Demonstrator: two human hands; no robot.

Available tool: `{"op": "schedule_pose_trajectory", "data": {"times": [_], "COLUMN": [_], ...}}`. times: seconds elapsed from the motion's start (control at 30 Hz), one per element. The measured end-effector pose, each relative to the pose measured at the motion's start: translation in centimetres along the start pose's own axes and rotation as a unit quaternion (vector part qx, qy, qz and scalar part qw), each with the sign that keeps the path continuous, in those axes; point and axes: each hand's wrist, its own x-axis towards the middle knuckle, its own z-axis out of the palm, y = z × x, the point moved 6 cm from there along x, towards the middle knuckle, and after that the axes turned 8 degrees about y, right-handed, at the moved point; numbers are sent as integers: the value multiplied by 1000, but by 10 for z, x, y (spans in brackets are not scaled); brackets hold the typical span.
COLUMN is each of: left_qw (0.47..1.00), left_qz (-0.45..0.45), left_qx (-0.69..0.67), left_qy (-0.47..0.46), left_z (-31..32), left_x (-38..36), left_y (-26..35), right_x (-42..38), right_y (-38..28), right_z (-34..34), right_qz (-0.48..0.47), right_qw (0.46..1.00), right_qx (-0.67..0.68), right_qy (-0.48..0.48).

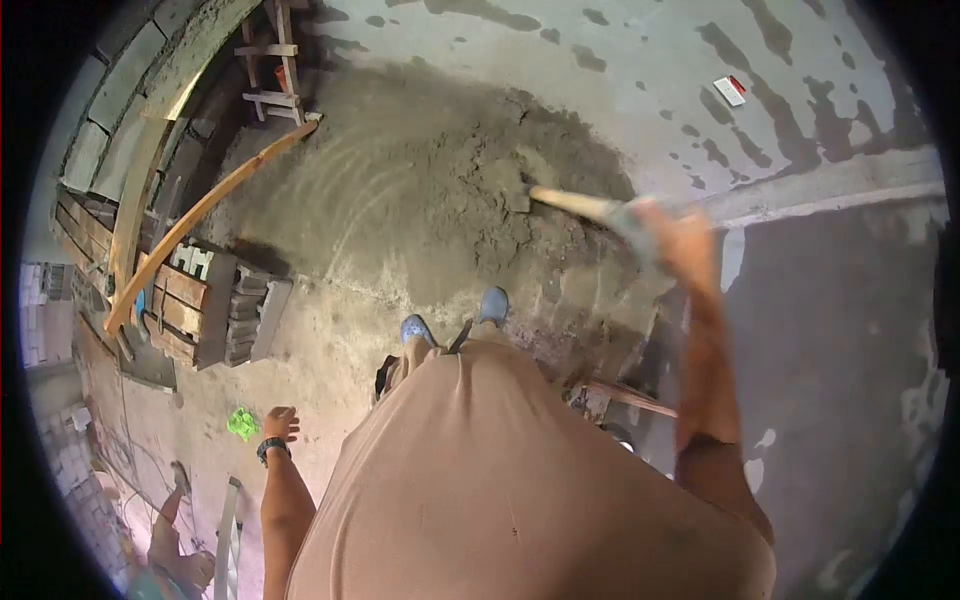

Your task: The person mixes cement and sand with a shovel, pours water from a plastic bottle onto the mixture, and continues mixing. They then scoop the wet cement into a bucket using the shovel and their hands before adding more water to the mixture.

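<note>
My right hand (680,245), blurred by motion, is closed around the handle of a hoe (565,200). Its pale wooden shaft reaches leftward, and the small grey blade sits in a bed of wet grey mortar (470,180) on the floor. At the lower left, my left hand (282,424) hangs with loosely bent fingers and nothing in it. A dark watch is on that wrist. Just left of this hand lies a bright green crumpled item (242,423).
Stacked concrete blocks (255,315) and a long wooden plank (210,205) stand at left, near a wooden ladder-like frame (270,75). A small white-and-red packet (730,91) lies upper right. Another person (175,550) is at lower left. My blue shoes (494,305) touch the mortar's near edge.
</note>
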Motion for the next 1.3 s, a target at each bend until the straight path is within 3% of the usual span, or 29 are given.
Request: {"op": "schedule_pose_trajectory", "data": {"times": [0.03, 0.1, 0.23, 0.27, 0.33, 0.4, 0.43, 0.47, 0.5, 0.53, 0.57, 0.6, 0.63, 0.7, 0.8, 0.87, 1.0, 1.07, 1.13, 1.17, 1.2, 1.23, 1.3], "left_qw": [1000, 998, 994, 994, 990, 982, 977, 976, 971, 965, 969, 966, 967, 966, 967, 974, 981, 990, 996, 994, 991, 991, 992], "left_qz": [-7, -7, 54, 93, 134, 181, 198, 202, 217, 236, 210, 212, 212, 235, 235, 212, 149, 102, 63, 76, 83, 77, 45], "left_qx": [-2, -50, -85, -39, 20, 50, 65, 72, 93, 112, 121, 139, 129, 81, 62, -52, 120, 100, 58, 76, 100, 105, 97], "left_qy": [15, 46, 50, 43, 37, 33, 46, 46, 38, 31, 51, 44, 51, 65, 75, 55, -26, -20, -9, -17, -24, -22, -70], "left_z": [-5, -13, -12, -10, -9, -8, -11, -13, -21, -27, -33, -40, -52, -52, -47, -35, -10, 2, 6, 11, 8, 1, 8], "left_x": [1, 10, 4, 1, -17, -34, -38, -41, -42, -43, -46, -50, -48, -27, -28, -24, 19, 1, -7, -8, -15, -22, 7], "left_y": [-3, -7, 39, 59, 85, 120, 130, 135, 140, 150, 156, 153, 150, 179, 182, 174, 109, 93, 80, 88, 86, 75, 98], "right_x": [24, 47, 78, 86, 128, 183, 168, 217, 221, 179, 142, 124, 83, 10, -91, -103, -62, -26, 13, 19, 18, 6, -65], "right_y": [-7, -21, -34, -31, -1, 50, 43, 132, 174, 134, 96, 104, 87, 111, 139, 149, 101, 84, 82, 100, 151, 206, 262], "right_z": [-44, -113, -169, -167, -135, -74, -23, 71, 150, 159, 169, 208, 219, 275, 273, 241, 99, 65, 55, 81, 123, 162, 224], "right_qz": [32, -36, -35, -36, -71, -80, -47, -35, -37, -5, -59, -79, -21, -65, -125, -190, -238, -243, -222, -222, -67, 92, -6], "right_qw": [999, 992, 995, 996, 996, 994, 990, 988, 996, 1000, 997, 996, 992, 990, 964, 933, 875, 872, 926, 926, 974, 987, 976], "right_qx": [9, -2, -5, -17, 5, -64, -129, -146, -44, -8, 46, 34, -29, -83, -101, -157, -262, -269, -207, -204, -124, -43, -74], "right_qy": [31, 120, 89, 78, 60, 44, 37, 27, 63, 26, -4, -3, -123, -95, -210, -262, -331, -331, -226, -227, -179, -123, -203]}}
